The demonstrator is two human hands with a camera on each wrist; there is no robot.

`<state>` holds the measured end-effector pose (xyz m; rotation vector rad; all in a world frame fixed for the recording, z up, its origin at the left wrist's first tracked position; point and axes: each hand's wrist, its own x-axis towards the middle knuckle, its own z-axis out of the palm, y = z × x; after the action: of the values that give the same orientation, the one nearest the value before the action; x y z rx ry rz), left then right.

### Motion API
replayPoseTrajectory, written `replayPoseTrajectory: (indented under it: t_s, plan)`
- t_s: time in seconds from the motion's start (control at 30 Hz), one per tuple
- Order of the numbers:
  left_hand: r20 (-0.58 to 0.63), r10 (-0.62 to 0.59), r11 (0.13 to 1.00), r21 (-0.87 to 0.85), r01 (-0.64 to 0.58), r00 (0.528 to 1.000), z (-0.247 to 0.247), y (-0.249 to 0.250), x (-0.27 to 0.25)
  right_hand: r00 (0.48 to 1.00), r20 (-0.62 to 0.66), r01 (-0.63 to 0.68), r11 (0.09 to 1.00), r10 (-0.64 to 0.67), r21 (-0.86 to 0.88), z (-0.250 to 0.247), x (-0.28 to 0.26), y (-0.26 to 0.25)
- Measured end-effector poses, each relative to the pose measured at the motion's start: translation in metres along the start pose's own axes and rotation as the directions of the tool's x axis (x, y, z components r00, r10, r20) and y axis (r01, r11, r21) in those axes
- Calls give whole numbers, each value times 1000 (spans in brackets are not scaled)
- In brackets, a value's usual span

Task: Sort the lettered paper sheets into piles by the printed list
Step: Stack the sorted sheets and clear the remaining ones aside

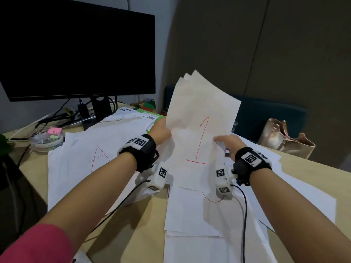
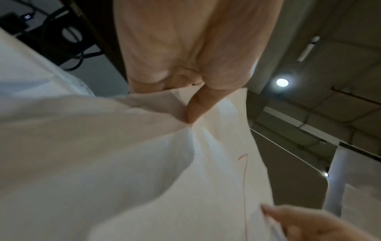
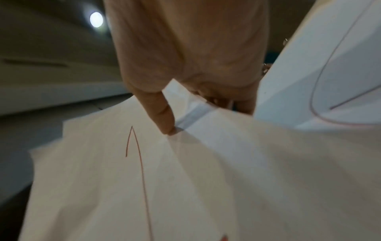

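Note:
I hold a small stack of white sheets [image 1: 199,114] upright above the desk; the front one bears a red "1" [image 1: 201,141]. My left hand [image 1: 161,130] grips the stack's left edge, thumb [image 2: 198,104] pressed on the paper. My right hand [image 1: 228,142] pinches the right edge, thumb [image 3: 164,117] on the front sheet [image 3: 144,179]. A sheet marked with a red "A" [image 1: 98,158] lies flat at the left. More white sheets [image 1: 193,211] lie under my hands, one with a red curve showing. A printed list [image 1: 136,114] lies behind, near the monitor.
A black monitor [image 1: 76,50] stands at the back left with cables and a clear dish of sticky notes [image 1: 47,139] beside it. A beige handbag [image 1: 284,137] sits at the right behind the desk edge. Green boxes [image 1: 150,109] lie behind the list.

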<state>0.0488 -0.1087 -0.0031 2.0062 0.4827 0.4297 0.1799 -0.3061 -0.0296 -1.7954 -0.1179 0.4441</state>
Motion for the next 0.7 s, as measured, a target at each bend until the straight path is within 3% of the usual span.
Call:
replayPoseTrajectory:
  t_s: [0.1,0.2,0.27,0.33,0.6,0.7]
  plan:
    - [-108,51,998,-15,-53,993,-1,6,7,959,-98,278,944,-265,177,3,-7,-21]
    - [-274,138,989,-19,-149,952,3,24,5,837,-256,532,827,-483,180,3,-15,-49]
    - [-357,182,978,-30,-206,916,7,39,1,763,-316,629,760,-563,164,2,-19,-62]
    - [-392,200,967,-66,-244,898,12,47,-3,733,-339,663,731,-590,163,2,-20,-66]
    - [-306,1,996,-86,-29,952,40,18,-18,869,-252,443,897,-426,13,2,-17,-16]
    - [-284,-38,997,-74,18,958,45,18,-20,875,-284,404,915,-392,-19,1,-15,-7]
